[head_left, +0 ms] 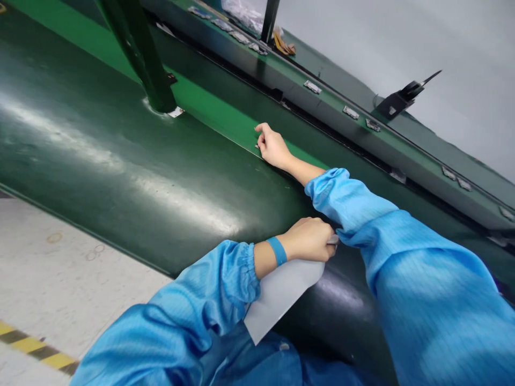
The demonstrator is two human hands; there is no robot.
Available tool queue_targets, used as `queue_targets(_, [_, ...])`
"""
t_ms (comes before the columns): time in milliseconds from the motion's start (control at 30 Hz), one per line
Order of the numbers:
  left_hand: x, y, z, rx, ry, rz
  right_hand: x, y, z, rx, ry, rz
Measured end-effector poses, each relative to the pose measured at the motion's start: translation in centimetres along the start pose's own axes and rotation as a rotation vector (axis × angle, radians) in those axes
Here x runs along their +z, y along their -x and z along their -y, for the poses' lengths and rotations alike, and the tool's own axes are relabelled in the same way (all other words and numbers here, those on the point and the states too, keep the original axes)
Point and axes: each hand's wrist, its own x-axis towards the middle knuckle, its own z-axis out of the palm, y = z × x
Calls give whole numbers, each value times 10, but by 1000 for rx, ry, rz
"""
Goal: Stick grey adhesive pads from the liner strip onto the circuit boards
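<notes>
My left hand [308, 238], with a blue band round the wrist, is closed on a light grey sheet [284, 297]. The sheet hangs down toward my lap, and a crumpled bit of it pokes out by the fingers; whether it is paper or cloth I cannot tell. Farther out, my right hand [273, 146] rests by the bright green strip [217, 115] along the bench. Its fingers are curled, the index finger bent a little apart from the others. Whatever may be under or between those fingertips is hidden.
The dark green bench [140, 161] carries a thick green post [139, 59] at the left. Behind it, a raised ledge holds several small board-like parts [312, 87]. A black device with an antenna [398, 102] stands near the wall. Yellow-black tape [36, 347] marks the floor.
</notes>
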Motion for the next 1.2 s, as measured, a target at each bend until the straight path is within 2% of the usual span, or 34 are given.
queue_targets(133, [-1, 0, 0, -10, -8, 13, 5, 3, 2, 37, 145, -19])
queue_targets(367, [-3, -1, -2, -14, -18, 19, 1, -8, -23, 172, 61, 37])
queue_targets(467, [-4, -1, -3, -17, -11, 25, -4, -8, -34, 138, -28, 55])
queue_targets(600, [-6, -1, -4, -19, 8, 37, -13, -1, -36, 82, -31, 86])
queue_targets(933, [-5, 0, -5, -29, 0, 18, -43, 29, -38, 99, -147, 149])
queue_targets(1200, [-4, -1, -1, 5, -9, 11, -42, 52, -37, -65, 190, 95])
